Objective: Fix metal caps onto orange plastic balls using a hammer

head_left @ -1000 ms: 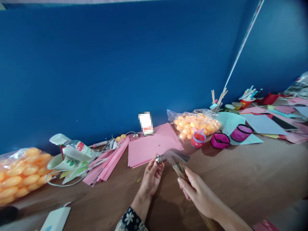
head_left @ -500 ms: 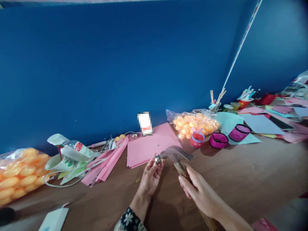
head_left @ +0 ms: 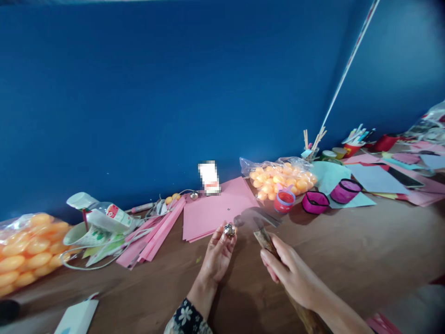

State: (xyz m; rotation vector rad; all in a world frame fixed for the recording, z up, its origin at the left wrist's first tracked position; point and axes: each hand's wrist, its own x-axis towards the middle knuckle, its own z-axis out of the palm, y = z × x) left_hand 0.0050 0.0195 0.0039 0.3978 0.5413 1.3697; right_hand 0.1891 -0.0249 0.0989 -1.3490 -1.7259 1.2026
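Between the fingertips of my left hand (head_left: 219, 255) is a small shiny silver bell (head_left: 230, 230), round and metallic. My right hand (head_left: 283, 266) is wrapped around the wooden handle of a claw hammer (head_left: 263, 237). The hammer's head is blurred; its face lies just right of the bell, and I cannot tell whether they touch. Behind the hands lies a stack of pink paper (head_left: 215, 215) with a tiny dark speck on it. A second silver ball (head_left: 193, 195) sits at the stack's far left corner.
Orange balls fill clear bags at left (head_left: 31, 248) and back right (head_left: 274, 178). A red cup (head_left: 284, 202) and two magenta fabric rings (head_left: 315, 202) stand to the right. Pink strips (head_left: 156, 232), a cable and a tipped cup (head_left: 78, 234) lie left. A blue wall (head_left: 191, 93) bounds the desk.
The hammer and my right hand have shifted slightly right, away from the bell. My left hand still holds the bell, which shows a little more of its surface.
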